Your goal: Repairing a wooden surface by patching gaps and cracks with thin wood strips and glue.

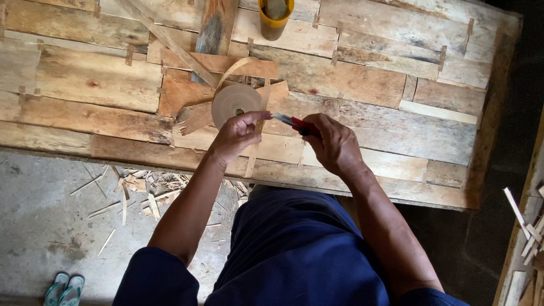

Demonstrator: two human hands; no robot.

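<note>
My left hand pinches a strip of tan paper tape that hangs down from a flat roll of the same tape. The roll lies on a sheet of patched wood veneer. My right hand grips a red-handled cutter, its blade pointing left toward the strip near my left fingers. Another loose end of tape curls up from the roll.
A yellow cup stands at the far edge. A dark wooden board and thin slats lie across the veneer. Wood scraps litter the concrete floor at left, near a pair of sandals. More slats lean at right.
</note>
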